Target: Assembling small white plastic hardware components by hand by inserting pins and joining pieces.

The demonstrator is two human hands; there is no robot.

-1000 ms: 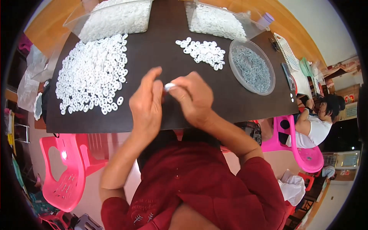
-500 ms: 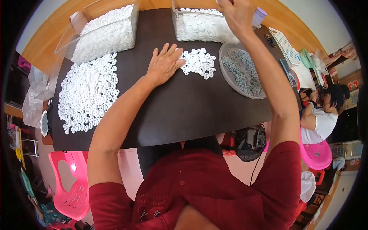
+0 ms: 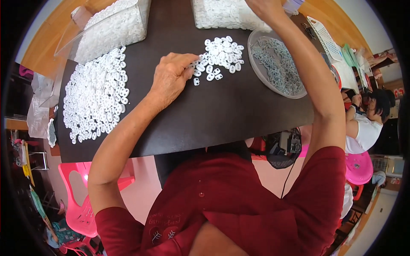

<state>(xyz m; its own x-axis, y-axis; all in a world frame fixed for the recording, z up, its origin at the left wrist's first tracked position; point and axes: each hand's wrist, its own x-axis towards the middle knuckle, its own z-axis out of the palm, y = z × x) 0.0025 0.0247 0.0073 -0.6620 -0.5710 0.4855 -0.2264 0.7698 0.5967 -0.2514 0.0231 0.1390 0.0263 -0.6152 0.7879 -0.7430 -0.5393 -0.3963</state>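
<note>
At the left edge of a small pile of white oval two-hole plastic pieces (image 3: 222, 53), my left hand (image 3: 170, 72) has its fingers bent and its thumb a little apart from them, touching the edge pieces. My right hand (image 3: 265, 9) is over the right side of a clear bin (image 3: 213, 21) full of the same white pieces; the upper picture edge cuts off its fingers. Below my right forearm stands a round clear tub (image 3: 255, 64) of thin grey screw-like pieces, partly covered by the arm.
A large pile of white pieces (image 3: 94, 98) spreads on the dark table (image 3: 205, 115) at left, in front of another full clear bin (image 3: 113, 32). A white perforated tray (image 3: 324, 38) lies at far right. Another person (image 3: 367, 128) sits beyond. A pink chair (image 3: 79, 213) stands at lower left.
My left hand has gone from lying flat beside the small pile to bent fingers at its near left edge. Several white pieces now lie loose there. The view has shifted slightly.
</note>
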